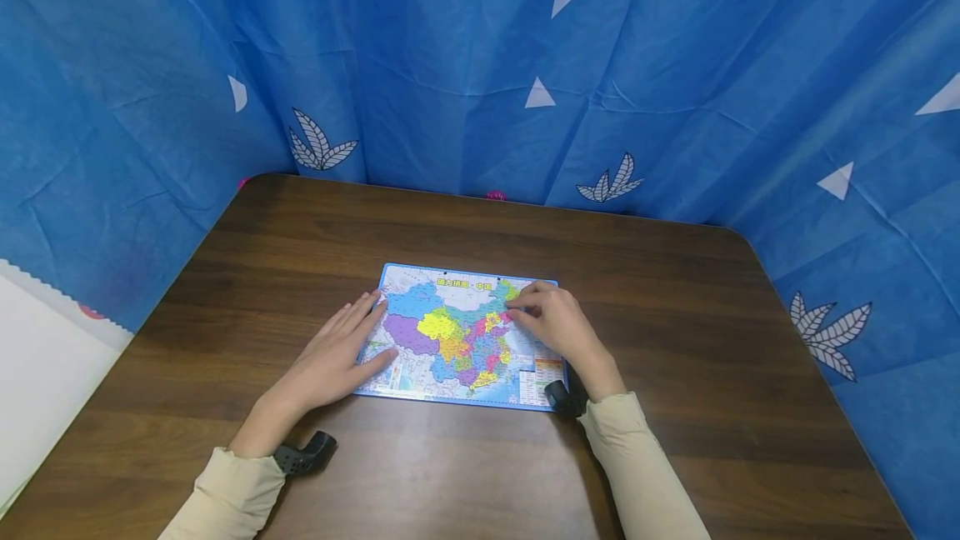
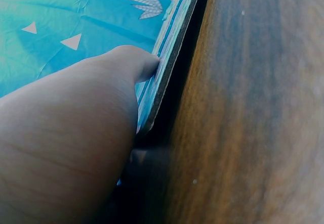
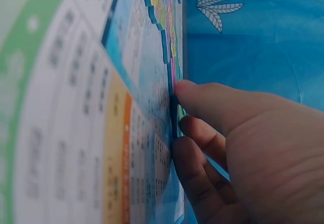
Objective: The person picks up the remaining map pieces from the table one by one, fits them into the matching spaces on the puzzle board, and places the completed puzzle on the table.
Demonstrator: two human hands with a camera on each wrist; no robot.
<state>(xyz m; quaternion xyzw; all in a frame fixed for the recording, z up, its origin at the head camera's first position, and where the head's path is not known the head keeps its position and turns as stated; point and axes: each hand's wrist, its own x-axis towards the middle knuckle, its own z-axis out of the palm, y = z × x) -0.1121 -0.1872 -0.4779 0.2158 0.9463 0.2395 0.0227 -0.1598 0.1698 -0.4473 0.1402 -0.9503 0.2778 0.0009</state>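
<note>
A map puzzle board with colourful raised pieces lies flat on the table. The left hand rests on its left side, fingers straight and spread, the thumb near the lower left part. In the left wrist view the thumb touches the board's face close to its dark edge. At the map's upper right, the right hand has thumb and fingers bent together over the pieces. Seen from the right wrist, thumb and fingertips pinch the dark-blue edge of a small puzzle piece, its face mostly hidden by the hand.
The brown wooden table extends around the board on all sides. Blue curtains with white leaves and triangles hang behind it and at both sides. A white sheet is at the far left. Black wrist devices are strapped at both cuffs.
</note>
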